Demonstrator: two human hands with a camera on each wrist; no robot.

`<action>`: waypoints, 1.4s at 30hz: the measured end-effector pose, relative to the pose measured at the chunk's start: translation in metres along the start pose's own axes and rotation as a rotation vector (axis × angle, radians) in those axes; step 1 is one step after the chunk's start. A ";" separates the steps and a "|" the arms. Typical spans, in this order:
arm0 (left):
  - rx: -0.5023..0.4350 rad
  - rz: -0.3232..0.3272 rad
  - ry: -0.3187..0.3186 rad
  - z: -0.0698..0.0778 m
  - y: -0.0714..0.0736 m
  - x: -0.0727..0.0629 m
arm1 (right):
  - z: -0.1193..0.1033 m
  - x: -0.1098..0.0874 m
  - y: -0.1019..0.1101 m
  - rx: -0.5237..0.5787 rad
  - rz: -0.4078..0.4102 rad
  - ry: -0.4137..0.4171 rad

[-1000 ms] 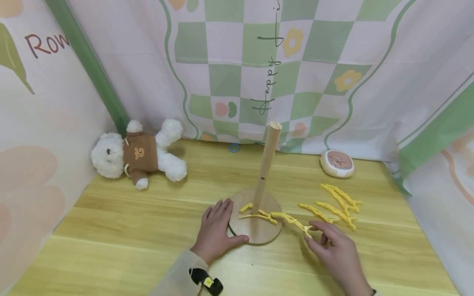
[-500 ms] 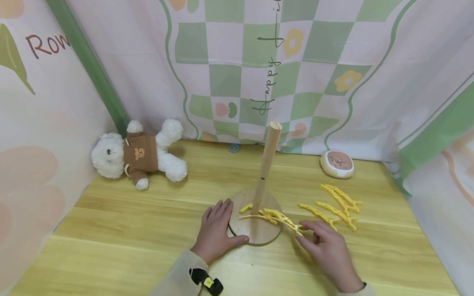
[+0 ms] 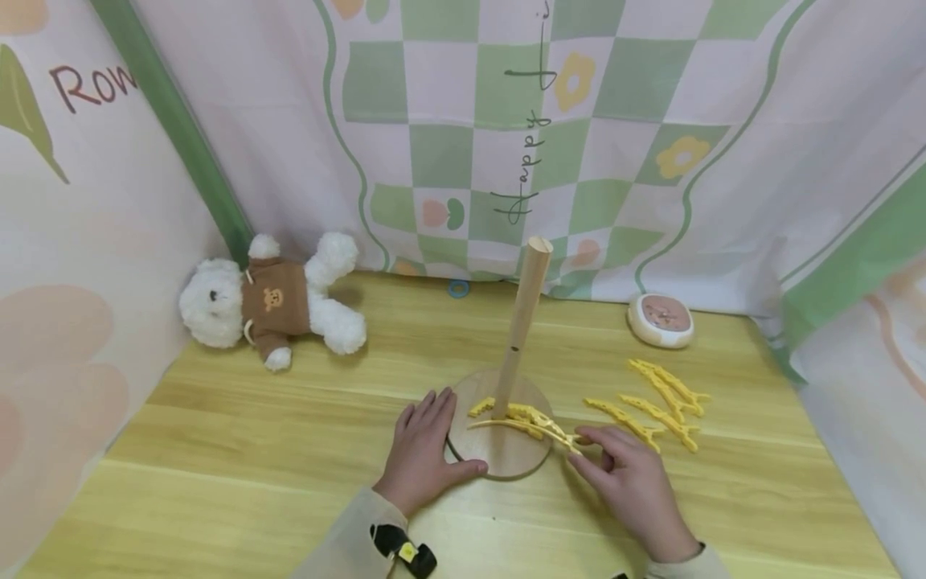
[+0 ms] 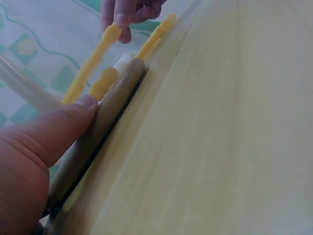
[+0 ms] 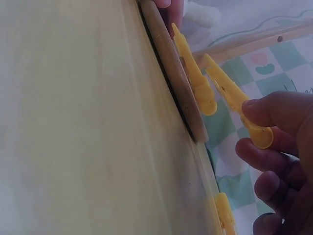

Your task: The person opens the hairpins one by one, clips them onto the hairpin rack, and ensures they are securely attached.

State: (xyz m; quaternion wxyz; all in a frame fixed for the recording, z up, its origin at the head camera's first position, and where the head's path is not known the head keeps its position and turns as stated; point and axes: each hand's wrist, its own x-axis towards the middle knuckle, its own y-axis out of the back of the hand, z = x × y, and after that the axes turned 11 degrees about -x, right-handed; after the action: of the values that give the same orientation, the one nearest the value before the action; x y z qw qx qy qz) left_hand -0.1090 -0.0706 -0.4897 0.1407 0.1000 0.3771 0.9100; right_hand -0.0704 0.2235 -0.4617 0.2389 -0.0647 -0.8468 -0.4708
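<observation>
A round wooden base (image 3: 506, 462) with an upright wooden post (image 3: 524, 314) stands mid-table. My left hand (image 3: 427, 454) rests on its left edge, fingers straight and thumb spread along the front rim. One yellow hair clip (image 5: 199, 85) lies on the base, partly behind the post in the head view. My right hand (image 3: 629, 482) pinches the forked end of another yellow hair clip (image 5: 230, 93) between thumb and fingers. This clip points left over the base, overlapping the lying one in the head view. In the right wrist view a gap shows between the two.
Several yellow hair clips (image 3: 658, 418) lie on the table (image 3: 217, 482) to the right. A white and pink rounded device (image 3: 661, 320) sits at the back right. At the back left lies a white plush toy (image 3: 278, 301) in a brown top. Near the curtain is a blue ring (image 3: 458, 289).
My right hand has moved left with its hair clip, bringing the clip's tip over the base close to the post. The left hand and base have stayed put.
</observation>
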 end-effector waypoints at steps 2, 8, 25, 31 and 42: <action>0.001 -0.001 0.001 0.000 0.000 0.000 | 0.000 0.001 0.000 -0.001 -0.011 -0.006; -0.001 -0.004 0.008 0.001 0.000 0.000 | -0.001 0.002 -0.002 -0.008 -0.021 -0.008; 0.000 -0.015 0.020 0.004 0.003 0.000 | -0.003 0.009 -0.009 -0.022 -0.037 0.008; -0.002 -0.023 0.022 0.005 0.003 0.001 | -0.004 0.012 -0.010 -0.020 -0.042 -0.009; 0.006 -0.020 0.019 0.003 0.003 0.001 | -0.006 0.014 -0.012 -0.004 -0.059 -0.032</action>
State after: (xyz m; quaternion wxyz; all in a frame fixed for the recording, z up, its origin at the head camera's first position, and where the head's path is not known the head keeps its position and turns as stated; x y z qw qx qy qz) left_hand -0.1096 -0.0701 -0.4850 0.1458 0.0879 0.3822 0.9083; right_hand -0.0848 0.2099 -0.4618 0.2112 -0.0477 -0.8510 -0.4784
